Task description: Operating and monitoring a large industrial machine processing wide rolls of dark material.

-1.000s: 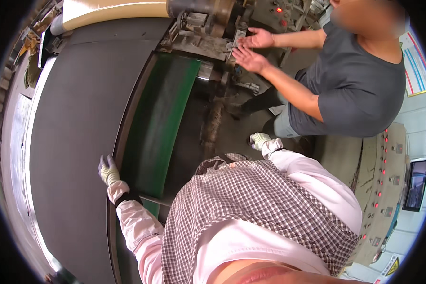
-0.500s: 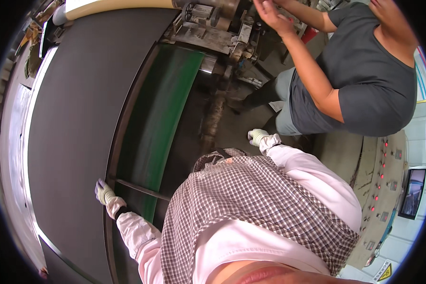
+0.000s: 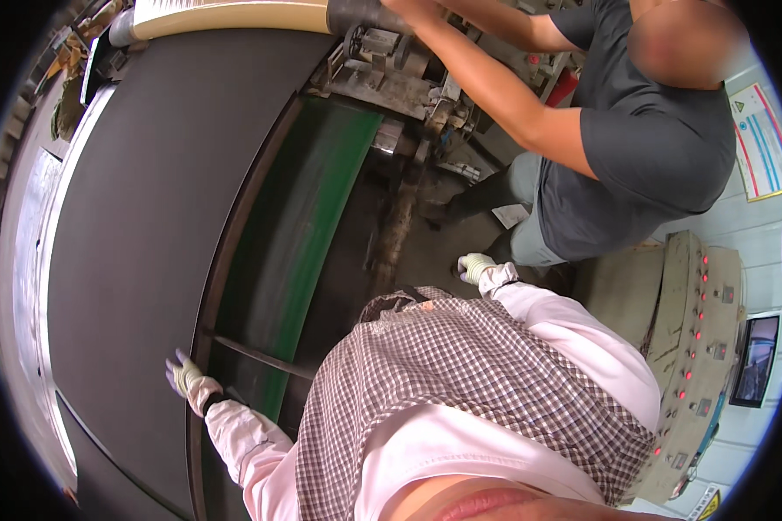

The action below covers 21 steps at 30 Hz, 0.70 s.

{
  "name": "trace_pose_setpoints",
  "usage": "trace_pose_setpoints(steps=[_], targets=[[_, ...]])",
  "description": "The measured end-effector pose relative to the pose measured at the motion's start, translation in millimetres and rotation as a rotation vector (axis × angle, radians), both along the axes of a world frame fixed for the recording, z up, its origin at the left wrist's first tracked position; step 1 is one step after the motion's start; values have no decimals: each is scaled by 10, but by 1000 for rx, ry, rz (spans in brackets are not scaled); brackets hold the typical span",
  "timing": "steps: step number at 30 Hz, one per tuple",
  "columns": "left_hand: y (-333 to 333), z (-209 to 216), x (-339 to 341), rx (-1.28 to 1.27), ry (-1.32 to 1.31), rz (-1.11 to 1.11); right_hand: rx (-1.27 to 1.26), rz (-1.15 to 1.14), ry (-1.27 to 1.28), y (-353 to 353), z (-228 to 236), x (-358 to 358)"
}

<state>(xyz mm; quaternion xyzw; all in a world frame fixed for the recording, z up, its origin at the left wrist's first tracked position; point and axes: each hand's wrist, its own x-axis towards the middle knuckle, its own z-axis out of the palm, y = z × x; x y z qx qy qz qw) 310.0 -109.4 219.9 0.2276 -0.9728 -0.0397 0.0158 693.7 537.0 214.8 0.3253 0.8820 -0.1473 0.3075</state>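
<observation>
My left hand, in a pale knit glove, is at the near right edge of a wide dark sheet. Its fingers are apart and hold nothing; whether they touch the sheet I cannot tell. Off to the right, my right hand, gloved too, hangs in the air with its fingers curled in, and nothing shows sticking out of it. Between my body and the sheet runs a green belt, crossed near me by a thin dark bar.
A co-worker in a dark shirt stands ahead right, arms stretched toward a large yellowish roll. Machine parts sit beyond the green belt. On the right are a control panel with red lights and a small screen.
My left hand has shifted slightly left and down, its fingers spreading. The co-worker's arms have swung left toward the roll. A dark line across the sheet's near end now shows higher up.
</observation>
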Motion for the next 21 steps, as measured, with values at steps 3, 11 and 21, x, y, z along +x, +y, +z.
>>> trace_pose_setpoints(steps=[3,11,21], targets=[[-272,-37,98,20,-39,4,-34,-58,-61,-3,-6,80],[543,10,-83,123,80,-321,-60,-11,-13,-87,83,-133],[1694,238,-386,397,163,-697,-86,4,109,-26,-89,55]])
